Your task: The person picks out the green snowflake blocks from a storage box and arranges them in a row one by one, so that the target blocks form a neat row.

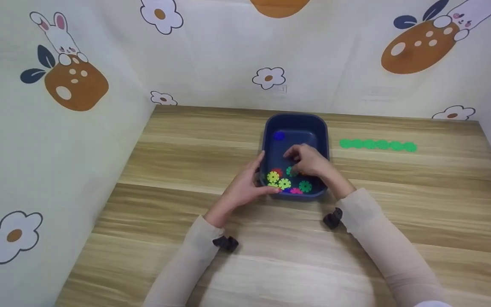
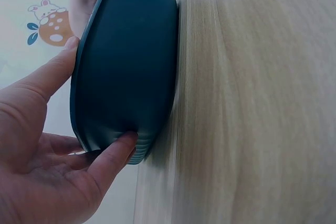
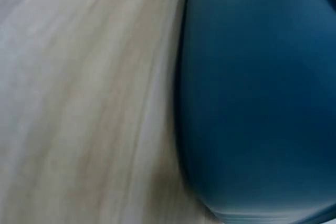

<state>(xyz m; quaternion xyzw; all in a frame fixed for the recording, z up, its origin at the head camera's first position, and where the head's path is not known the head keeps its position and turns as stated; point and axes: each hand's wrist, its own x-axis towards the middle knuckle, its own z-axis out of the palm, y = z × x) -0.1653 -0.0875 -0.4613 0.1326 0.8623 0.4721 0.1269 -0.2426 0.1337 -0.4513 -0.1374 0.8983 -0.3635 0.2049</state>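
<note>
In the head view, my left hand (image 1: 245, 183) grips the near left corner of a dark blue plastic bin (image 1: 295, 198), its thumb over the front rim and its fingers along the left side. The left wrist view shows the thumb on the rim and fingertips against the ribbed outer wall. My right hand (image 1: 311, 162) reaches into the bin over the right wall, thumb and forefinger apart. Right by its thumb lies a green notched disc (image 1: 290, 172). Yellow discs (image 1: 284, 183), another green disc (image 1: 305, 186), and red and pink ones lie toward the near end.
A row of several green discs (image 1: 377, 144) joined end to end lies on the wooden table (image 1: 177, 170) right of the bin. One blue disc (image 1: 279, 136) sits at the bin's far left. Behind the table hangs a patterned cloth (image 1: 220, 51).
</note>
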